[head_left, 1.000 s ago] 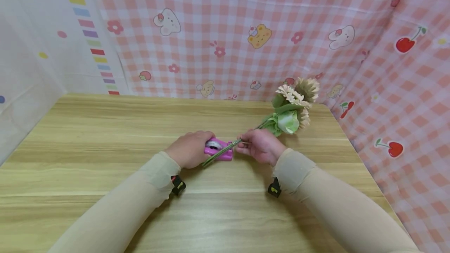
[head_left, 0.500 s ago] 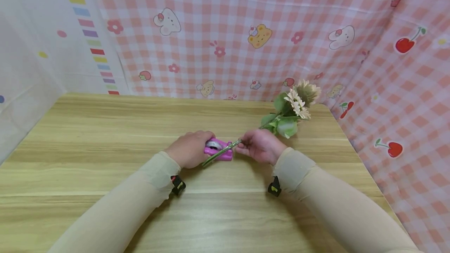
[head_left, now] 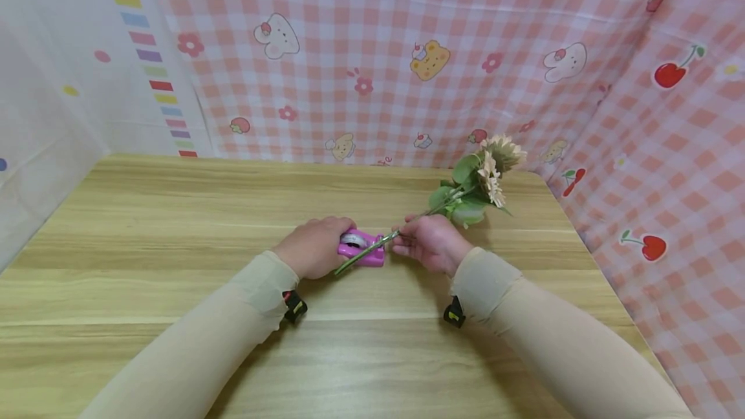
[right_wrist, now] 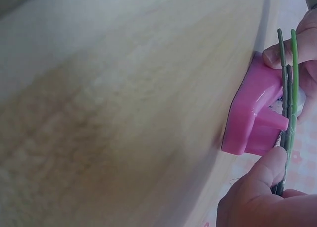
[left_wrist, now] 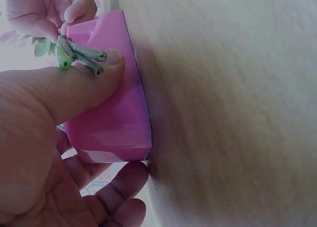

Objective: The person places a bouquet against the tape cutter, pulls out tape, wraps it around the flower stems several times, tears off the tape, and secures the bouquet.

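My left hand [head_left: 314, 247] grips a pink tape dispenser [left_wrist: 116, 111] that sits on the table, its thumb along one side. A clear tape roll [head_left: 352, 240] shows inside it. With thumb and fingers, my right hand [head_left: 436, 242] pinches the green stems [right_wrist: 289, 103] of a bunch of artificial flowers. Those stems slant across the top of the dispenser, close to its cutter end, and their cut ends point toward me. Beyond the right hand, the pale flower heads [head_left: 502, 154] and green leaves [head_left: 465, 170] lean to the far right. Something shiny, like tape, wraps the stems near the fingertips.
The wooden table [head_left: 174, 244] runs under both hands. A pink checked cloth [head_left: 372, 37] hangs along its back edge and another down the right side. White cloth [head_left: 52, 70] hangs at the left.
The flower bunch has rolled in my right fingers: the pale green rose has turned downward and the front daisy now shows edge-on. My left hand and the dispenser have stayed put.
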Demonstrator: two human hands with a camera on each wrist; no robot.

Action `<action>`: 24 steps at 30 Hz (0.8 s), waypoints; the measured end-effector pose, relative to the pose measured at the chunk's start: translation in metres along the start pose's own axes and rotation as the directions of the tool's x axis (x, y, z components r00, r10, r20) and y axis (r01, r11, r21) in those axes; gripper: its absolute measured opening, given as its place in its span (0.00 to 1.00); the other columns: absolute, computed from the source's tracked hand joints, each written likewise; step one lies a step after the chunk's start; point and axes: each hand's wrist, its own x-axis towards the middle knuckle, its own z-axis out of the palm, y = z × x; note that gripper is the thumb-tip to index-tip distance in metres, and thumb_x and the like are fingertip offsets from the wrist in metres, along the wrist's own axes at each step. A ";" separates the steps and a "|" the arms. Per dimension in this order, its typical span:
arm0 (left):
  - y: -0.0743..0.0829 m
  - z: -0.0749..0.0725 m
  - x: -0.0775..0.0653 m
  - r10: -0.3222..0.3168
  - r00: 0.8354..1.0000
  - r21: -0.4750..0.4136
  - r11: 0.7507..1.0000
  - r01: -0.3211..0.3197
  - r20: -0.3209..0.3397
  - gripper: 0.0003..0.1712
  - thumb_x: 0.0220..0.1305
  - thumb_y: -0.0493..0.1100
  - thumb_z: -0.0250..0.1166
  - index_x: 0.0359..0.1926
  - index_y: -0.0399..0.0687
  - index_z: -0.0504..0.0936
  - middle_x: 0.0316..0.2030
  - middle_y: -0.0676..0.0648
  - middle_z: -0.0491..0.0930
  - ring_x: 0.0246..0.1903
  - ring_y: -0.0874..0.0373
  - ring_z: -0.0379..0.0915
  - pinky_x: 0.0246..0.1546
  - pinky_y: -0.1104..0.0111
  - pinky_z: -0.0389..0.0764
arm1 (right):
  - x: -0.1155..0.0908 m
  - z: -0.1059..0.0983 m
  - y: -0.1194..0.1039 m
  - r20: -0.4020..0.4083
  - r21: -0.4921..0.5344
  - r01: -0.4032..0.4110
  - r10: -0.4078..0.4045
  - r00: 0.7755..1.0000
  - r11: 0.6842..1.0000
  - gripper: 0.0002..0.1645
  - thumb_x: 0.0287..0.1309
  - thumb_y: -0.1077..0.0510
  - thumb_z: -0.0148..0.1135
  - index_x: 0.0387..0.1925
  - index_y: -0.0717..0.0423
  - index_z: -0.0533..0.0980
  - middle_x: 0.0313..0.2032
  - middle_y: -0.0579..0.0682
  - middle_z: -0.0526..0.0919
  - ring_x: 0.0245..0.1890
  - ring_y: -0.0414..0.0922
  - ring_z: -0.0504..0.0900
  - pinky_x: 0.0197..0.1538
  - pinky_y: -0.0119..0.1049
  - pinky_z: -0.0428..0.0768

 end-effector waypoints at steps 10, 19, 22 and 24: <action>0.000 0.000 0.000 0.000 1.000 0.000 1.000 0.000 0.002 0.33 0.70 0.47 0.70 0.73 0.52 0.72 0.67 0.45 0.78 0.63 0.43 0.77 0.69 0.48 0.76 | -0.002 0.002 -0.001 -0.003 0.063 -0.006 0.006 1.000 0.998 0.29 0.73 0.73 0.46 0.70 0.60 0.54 0.50 0.58 0.79 0.35 0.46 0.87 0.49 0.37 0.90; -0.001 0.001 0.002 0.000 1.000 0.004 1.000 0.000 0.006 0.32 0.70 0.48 0.70 0.72 0.53 0.73 0.64 0.46 0.79 0.61 0.44 0.78 0.67 0.49 0.77 | -0.001 0.006 0.000 -0.012 0.071 -0.013 0.014 1.000 0.997 0.27 0.73 0.71 0.43 0.71 0.64 0.58 0.44 0.53 0.79 0.35 0.45 0.82 0.47 0.34 0.85; -0.001 0.000 0.001 0.004 1.000 0.003 1.000 -0.004 0.002 0.31 0.71 0.49 0.70 0.71 0.53 0.74 0.63 0.46 0.80 0.60 0.45 0.78 0.66 0.50 0.78 | 0.001 0.007 -0.001 -0.009 0.085 -0.026 0.027 1.000 0.996 0.11 0.74 0.68 0.42 0.53 0.64 0.69 0.39 0.51 0.79 0.36 0.46 0.80 0.50 0.35 0.83; 0.000 0.000 0.001 0.006 1.000 0.003 1.000 -0.006 0.002 0.31 0.71 0.50 0.70 0.71 0.53 0.74 0.63 0.46 0.81 0.60 0.45 0.79 0.66 0.50 0.78 | 0.002 0.008 -0.001 -0.001 0.095 -0.034 0.034 0.999 0.995 0.09 0.75 0.67 0.41 0.41 0.61 0.70 0.37 0.51 0.79 0.36 0.46 0.78 0.51 0.36 0.81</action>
